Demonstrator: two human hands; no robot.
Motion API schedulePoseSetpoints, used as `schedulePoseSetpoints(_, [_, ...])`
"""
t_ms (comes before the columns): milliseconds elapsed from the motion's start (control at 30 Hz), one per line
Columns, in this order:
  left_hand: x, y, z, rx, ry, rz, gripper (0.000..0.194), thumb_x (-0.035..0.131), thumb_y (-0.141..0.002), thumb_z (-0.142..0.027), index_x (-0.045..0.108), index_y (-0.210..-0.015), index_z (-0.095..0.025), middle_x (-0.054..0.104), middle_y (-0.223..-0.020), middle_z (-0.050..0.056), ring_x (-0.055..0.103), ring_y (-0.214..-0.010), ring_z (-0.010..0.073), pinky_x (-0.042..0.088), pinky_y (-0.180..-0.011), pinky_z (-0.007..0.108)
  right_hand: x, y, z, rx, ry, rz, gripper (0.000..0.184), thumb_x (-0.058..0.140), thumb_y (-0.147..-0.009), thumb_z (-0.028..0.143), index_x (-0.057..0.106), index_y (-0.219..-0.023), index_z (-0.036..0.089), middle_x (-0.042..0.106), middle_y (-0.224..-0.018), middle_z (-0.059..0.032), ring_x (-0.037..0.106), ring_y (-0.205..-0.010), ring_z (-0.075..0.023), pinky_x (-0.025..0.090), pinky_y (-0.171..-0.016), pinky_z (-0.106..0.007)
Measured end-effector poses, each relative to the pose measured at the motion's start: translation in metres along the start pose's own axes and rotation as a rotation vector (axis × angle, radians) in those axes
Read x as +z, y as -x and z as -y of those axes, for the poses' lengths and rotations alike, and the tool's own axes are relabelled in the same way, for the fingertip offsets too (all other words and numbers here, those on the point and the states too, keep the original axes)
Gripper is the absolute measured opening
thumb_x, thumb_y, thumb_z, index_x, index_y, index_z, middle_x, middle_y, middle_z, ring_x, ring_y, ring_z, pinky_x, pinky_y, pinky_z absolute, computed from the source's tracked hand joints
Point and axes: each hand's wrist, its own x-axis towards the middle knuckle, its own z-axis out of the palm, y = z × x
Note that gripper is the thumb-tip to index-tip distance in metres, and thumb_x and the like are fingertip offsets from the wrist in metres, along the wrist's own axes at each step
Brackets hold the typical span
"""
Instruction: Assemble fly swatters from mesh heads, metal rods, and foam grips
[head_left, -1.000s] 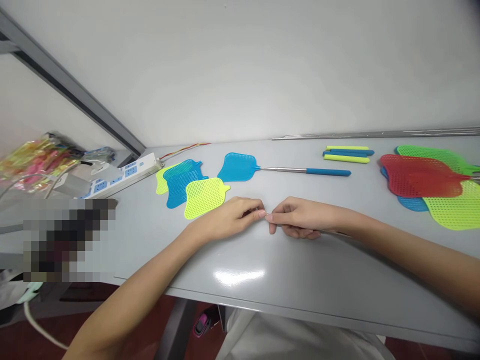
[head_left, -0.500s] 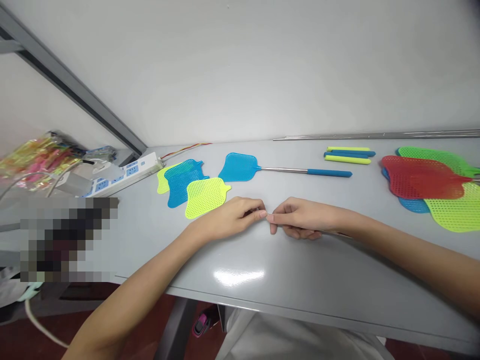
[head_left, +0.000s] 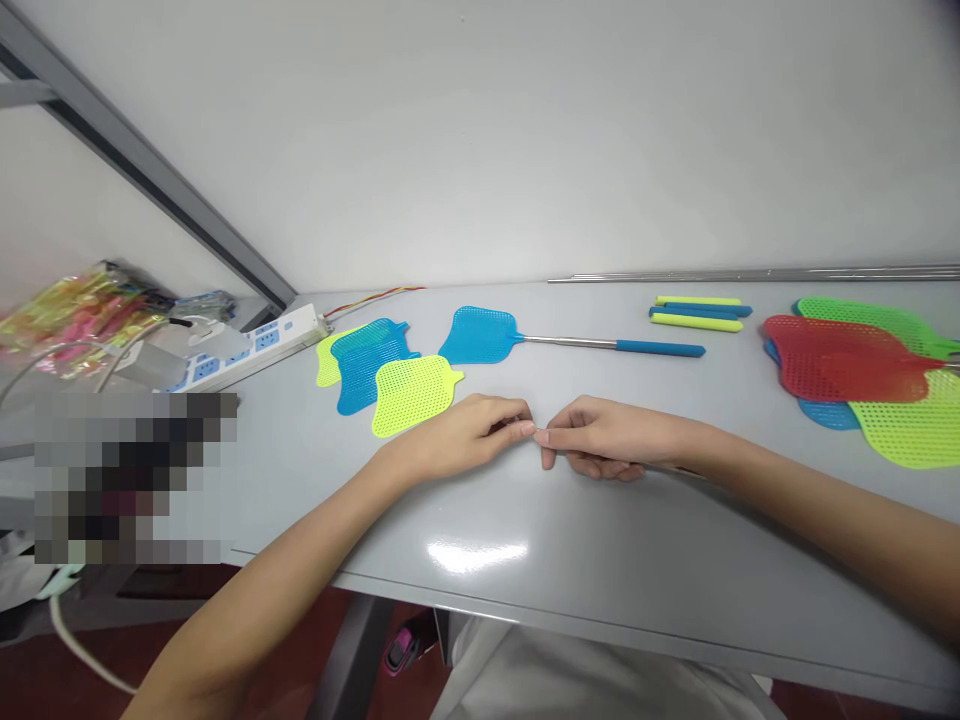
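Note:
My left hand (head_left: pixel 484 432) and my right hand (head_left: pixel 592 437) meet fingertip to fingertip over the grey table. Both are closed in a pinch. Between the fingertips shows a tiny bit of something too small to name. A thin edge shows under my right wrist, and I cannot tell if it belongs to the same thing. Just left of my left hand lies a yellow fly swatter head (head_left: pixel 416 395), partly over a blue swatter head (head_left: pixel 360 375). Behind the hands rests a blue fly swatter (head_left: pixel 480 335) with a metal rod and a blue handle (head_left: pixel 660 348).
Yellow and blue handle grips (head_left: pixel 697 322) lie at the back. Metal rods (head_left: pixel 750 274) run along the wall. Red, green, blue and yellow swatter heads overlap at right, the red swatter head (head_left: pixel 832 355) uppermost. A power strip (head_left: pixel 289 335) and bagged goods (head_left: pixel 82 320) are at left.
My hands keep the same pinch in the same place. The view has shifted very slightly; nothing else visibly moved.

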Motion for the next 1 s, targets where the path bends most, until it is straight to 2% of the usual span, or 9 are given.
schedulePoseSetpoints(567, [0.0001,0.0,0.0002,0.019,0.005,-0.003,0.033,0.029,-0.092,-0.035,0.053,-0.078,-0.017,0.051,-0.07,-0.001,0.047,-0.066,0.0117,0.032,-0.059,0.023,-0.0001,0.0,-0.0011,0.009,0.011,-0.001,0.038,0.048,-0.08,0.052,0.058,-0.081,0.015,0.04,-0.047,0.0067,0.028,-0.034,-0.0035,0.022,-0.027,-0.014])
schedulePoseSetpoints(1000, [0.0,-0.0006,-0.0005,0.001,0.0,0.003,0.034,0.029,-0.091,-0.036,0.053,-0.076,-0.017,0.05,-0.067,-0.001,0.047,-0.065,0.0122,0.032,-0.057,0.023,0.0002,-0.0002,0.0,0.017,0.031,-0.007,0.04,0.053,-0.076,0.054,0.058,-0.08,0.015,0.042,-0.046,0.0065,0.03,-0.034,-0.0034,0.023,-0.027,-0.014])
